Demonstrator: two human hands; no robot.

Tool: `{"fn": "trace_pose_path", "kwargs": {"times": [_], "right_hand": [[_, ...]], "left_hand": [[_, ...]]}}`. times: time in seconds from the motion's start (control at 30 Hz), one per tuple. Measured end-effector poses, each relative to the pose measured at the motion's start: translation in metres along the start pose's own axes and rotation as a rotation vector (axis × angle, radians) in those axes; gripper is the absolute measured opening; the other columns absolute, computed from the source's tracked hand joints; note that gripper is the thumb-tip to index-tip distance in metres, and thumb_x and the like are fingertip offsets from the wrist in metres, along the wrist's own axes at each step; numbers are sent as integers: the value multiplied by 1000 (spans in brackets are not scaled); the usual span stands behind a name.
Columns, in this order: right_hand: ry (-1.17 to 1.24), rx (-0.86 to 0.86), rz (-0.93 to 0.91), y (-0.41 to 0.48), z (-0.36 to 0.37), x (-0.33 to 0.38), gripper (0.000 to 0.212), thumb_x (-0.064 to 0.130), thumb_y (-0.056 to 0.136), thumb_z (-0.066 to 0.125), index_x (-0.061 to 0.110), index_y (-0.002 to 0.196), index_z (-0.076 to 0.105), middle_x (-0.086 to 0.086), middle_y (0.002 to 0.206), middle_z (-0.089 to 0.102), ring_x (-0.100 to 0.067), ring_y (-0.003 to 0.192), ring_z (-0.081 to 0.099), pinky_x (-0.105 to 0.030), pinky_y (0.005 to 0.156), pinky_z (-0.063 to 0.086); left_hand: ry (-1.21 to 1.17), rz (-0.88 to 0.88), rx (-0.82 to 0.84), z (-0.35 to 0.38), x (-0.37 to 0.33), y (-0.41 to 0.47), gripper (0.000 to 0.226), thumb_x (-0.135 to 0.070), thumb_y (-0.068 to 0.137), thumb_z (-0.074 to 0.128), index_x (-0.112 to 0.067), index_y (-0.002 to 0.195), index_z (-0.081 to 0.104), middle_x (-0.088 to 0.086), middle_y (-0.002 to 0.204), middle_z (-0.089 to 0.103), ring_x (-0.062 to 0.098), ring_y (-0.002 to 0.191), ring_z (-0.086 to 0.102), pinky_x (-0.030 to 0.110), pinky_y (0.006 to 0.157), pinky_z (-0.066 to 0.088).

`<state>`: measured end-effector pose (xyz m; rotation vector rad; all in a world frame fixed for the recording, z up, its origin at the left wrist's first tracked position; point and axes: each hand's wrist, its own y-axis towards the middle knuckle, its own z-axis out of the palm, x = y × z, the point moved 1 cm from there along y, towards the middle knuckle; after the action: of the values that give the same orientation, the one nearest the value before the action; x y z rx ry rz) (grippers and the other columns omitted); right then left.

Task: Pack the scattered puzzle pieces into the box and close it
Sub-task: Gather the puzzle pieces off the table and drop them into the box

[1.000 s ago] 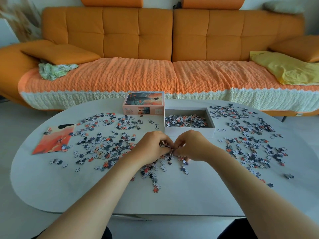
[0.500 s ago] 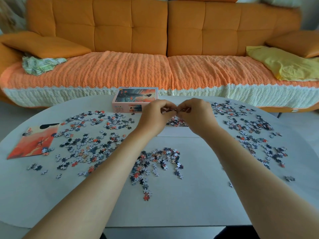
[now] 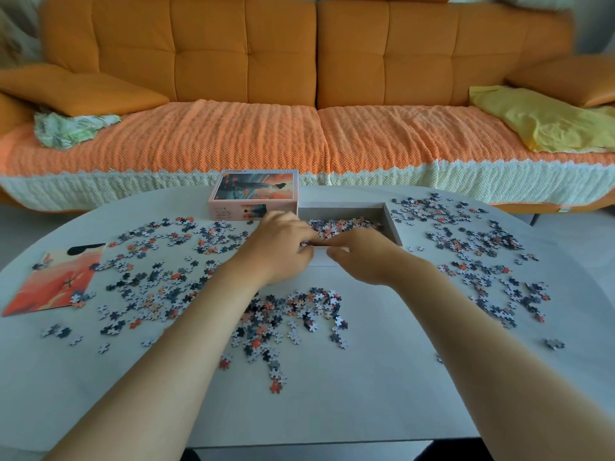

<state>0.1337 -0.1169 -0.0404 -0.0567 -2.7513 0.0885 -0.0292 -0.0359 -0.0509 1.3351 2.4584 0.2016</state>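
1. Near edge: both bare forearms reach in over the pale grey oval table.
2. Table centre: I see a loose cluster of orange, grey and white cardboard puzzle pieces lying just on the near side of the hands.
3. Left hand: its fingers are curled over the near left corner of the white open cardboard box. A few pieces show at its fingertips; the hand is blurred, and I cannot tell whether it grips them.
4. Right hand: it sits at the near wall of the box, fingers bent toward the left hand. I cannot tell whether it holds anything.
5. Box: it stands toward the far edge, mid-table. A layer of packed pieces lies in it.
6. The pink picture-printed box lid stands just left of the box, apart from it.
7. Unpacked pieces: a wide left-side scatter and a right-side scatter cover the table on either side of the box.
8. Left edge: an orange printed picture sheet lies flat, with a few pieces on it.
9. Beyond the far edge: an orange tufted sofa carries a yellow cloth at its right end.
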Motion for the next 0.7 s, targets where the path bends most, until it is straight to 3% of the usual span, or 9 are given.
{"fn": "trace_pose_path", "kwargs": {"times": [0.03,0.1,0.17,0.23,0.3,0.37,0.47,0.57,0.7], "right_hand": [[-37,22,4,-1,2,0,37,35,101,40,33,134,57,-1,101,69,-12,69,57,-31,68,48],[-46,-37,-5,-2,3,1,37,34,100,42,29,134,56,-2,125,64,-19,98,62,-36,89,49],[-37,-186,-92,-2,2,4,32,26,98,48,24,126,63,2,128,63,-21,117,56,-37,100,44],[-54,-330,-208,-3,-1,12,28,16,94,52,22,116,69,2,118,66,-20,110,57,-37,96,47],[-19,-364,-293,-9,-2,24,28,9,91,54,20,107,73,2,106,68,-13,95,59,-33,86,51],[24,-297,-340,-17,2,37,28,8,92,53,19,106,74,3,105,70,-10,87,61,-30,82,53],[-12,-138,-318,-23,18,54,32,14,95,48,23,116,70,6,122,66,-14,106,62,-34,91,51],[-86,59,-211,-25,35,63,41,25,99,44,27,140,50,8,149,43,-16,136,40,-37,112,34],[-158,196,-193,-30,50,67,49,31,101,41,24,149,35,0,160,23,-20,146,22,-40,119,21]], "left_hand": [[-1,7,6,2,-1,-2,31,-21,92,54,-28,120,66,-10,115,66,16,115,49,40,107,28],[-57,2,-60,3,1,-9,35,-16,92,55,-23,126,62,-8,128,60,15,124,45,40,109,30],[-107,-44,-188,3,5,-20,33,-7,92,54,-18,122,61,-5,128,55,15,124,43,37,107,35],[-124,-131,-232,0,10,-33,28,-5,92,51,-16,117,60,-5,122,51,14,121,42,33,103,37],[-116,-240,-134,-2,14,-45,28,-9,94,49,-18,120,56,-5,126,47,14,124,39,31,103,35],[-48,-293,37,-2,17,-58,36,-18,97,46,-21,132,49,-5,140,41,15,133,30,34,109,27],[-8,-289,201,-4,16,-77,51,-37,98,44,-28,148,33,-9,157,21,14,145,10,39,117,15],[-98,-325,349,-12,15,-96,78,-64,88,50,-37,153,15,-17,161,-3,9,147,-9,47,119,9],[-112,-326,524,-19,12,-117,122,-89,58,55,-41,152,-7,-21,156,-24,7,144,-23,47,119,0]]}}
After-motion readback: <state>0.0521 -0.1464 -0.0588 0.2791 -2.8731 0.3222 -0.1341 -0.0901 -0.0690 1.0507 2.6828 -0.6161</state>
